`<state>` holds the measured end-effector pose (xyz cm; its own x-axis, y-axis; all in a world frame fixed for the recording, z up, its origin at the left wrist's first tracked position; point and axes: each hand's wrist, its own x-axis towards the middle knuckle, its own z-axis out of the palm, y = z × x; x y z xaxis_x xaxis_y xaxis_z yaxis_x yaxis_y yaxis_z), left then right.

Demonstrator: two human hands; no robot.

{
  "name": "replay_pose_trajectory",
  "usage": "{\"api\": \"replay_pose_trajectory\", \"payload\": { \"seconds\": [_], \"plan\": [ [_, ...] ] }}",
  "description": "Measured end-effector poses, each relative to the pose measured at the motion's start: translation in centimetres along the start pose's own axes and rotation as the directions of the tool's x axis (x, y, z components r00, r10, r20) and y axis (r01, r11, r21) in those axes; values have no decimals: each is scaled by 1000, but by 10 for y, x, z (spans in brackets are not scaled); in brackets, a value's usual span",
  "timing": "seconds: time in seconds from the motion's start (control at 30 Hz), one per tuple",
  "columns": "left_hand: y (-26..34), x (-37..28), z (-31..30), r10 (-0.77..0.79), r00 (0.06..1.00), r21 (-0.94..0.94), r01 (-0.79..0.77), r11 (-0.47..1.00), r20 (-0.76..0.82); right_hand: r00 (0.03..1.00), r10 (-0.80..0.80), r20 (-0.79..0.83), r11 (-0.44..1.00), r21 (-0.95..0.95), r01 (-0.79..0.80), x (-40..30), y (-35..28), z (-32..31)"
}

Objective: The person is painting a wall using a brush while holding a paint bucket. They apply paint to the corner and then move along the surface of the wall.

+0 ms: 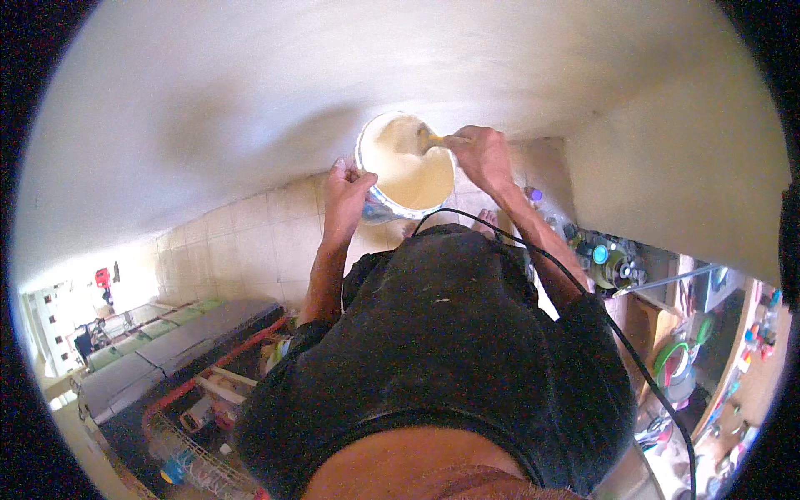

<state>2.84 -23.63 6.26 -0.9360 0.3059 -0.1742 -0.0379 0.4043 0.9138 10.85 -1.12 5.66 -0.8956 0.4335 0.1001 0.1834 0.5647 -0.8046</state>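
Observation:
My left hand (350, 197) grips the rim of a white plastic bucket (382, 211) at its left side, thumb over the edge. Inside the bucket is a cream-coloured, paint-like liquid (415, 187). My right hand (484, 156) is closed around the handle of a paintbrush (431, 139), whose head rests by the inner wall at the top right of the opening. The brush's bristles are partly hidden against the coated wall of the bucket. Both hands are before my body, close to the pale wall (262, 94).
Another wall (675, 187) meets the first at the right corner. Bottles and jars (609, 259) stand right of me, near cluttered shelves (728, 369). A red-framed rack (187, 387) is at lower left. Tiled floor (250, 231) shows below; a black cable (562, 269) crosses my right arm.

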Motion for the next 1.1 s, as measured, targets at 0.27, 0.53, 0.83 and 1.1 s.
{"api": "replay_pose_trajectory", "payload": {
  "seconds": [0.27, 0.53, 0.83, 1.1],
  "plan": [
    [-10, 7, 0, -16, 999, 59, 14, 998, 34, 907, 219, 359, 881, 326, -342, 16, -14, 28],
    [-9, 4, 0, -24, 999, -31, 25, 999, 36, 955, -264, 136, 962, 106, 251, 14, 24, -2],
    [6, 1, 0, -72, 996, 5, 72, 997, 49, 909, -403, 106, 887, -200, 416, 42, 51, 6],
    [3, -4, 3, -68, 998, -71, 68, 995, 4, 956, -290, 32, 941, -173, 292, 21, 44, -20]
  ]
}}
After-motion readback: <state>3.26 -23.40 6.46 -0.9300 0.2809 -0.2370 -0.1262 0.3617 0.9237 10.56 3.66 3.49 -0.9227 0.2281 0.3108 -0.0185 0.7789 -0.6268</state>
